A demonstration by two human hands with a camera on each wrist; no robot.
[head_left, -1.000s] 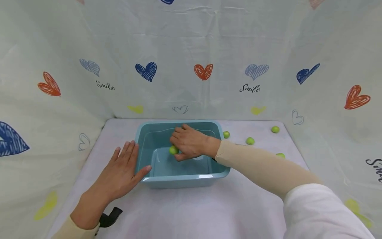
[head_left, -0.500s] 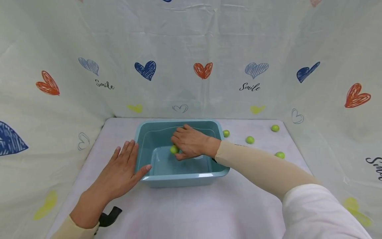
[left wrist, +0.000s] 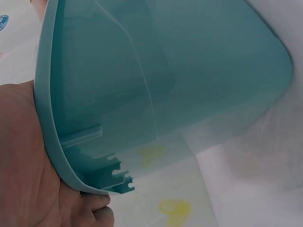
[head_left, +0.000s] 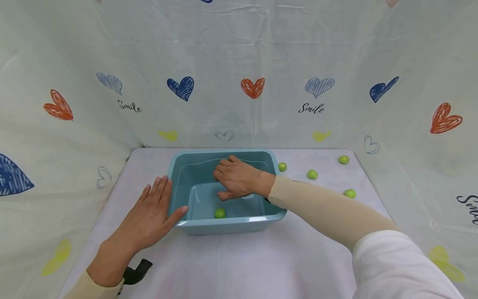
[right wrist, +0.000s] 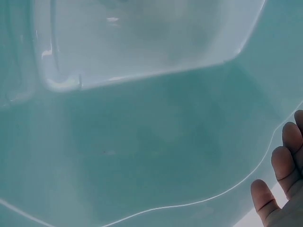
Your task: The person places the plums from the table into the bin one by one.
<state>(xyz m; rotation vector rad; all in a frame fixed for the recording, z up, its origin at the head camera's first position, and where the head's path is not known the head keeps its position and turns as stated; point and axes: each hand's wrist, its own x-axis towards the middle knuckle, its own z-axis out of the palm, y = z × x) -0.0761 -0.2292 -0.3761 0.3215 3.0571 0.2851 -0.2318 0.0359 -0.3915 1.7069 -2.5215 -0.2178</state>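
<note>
A teal plastic tub stands in the middle of the table. A small green fruit lies on its floor near the front wall. My right hand hovers inside the tub above the floor, fingers relaxed and holding nothing; its fingertips show over the teal wall in the right wrist view. My left hand lies flat against the tub's left outer wall with straight fingers, thumb at the front corner. The left wrist view shows the palm pressed to the tub's rim.
Several green fruits lie on the table right of the tub: one by its back corner, others farther right. Cloth printed with hearts walls in the table on three sides. A black wrist strap shows at the lower left.
The right hand has let go of the green fruit, which now lies on the tub floor near the front wall. The left hand has stayed against the tub.
</note>
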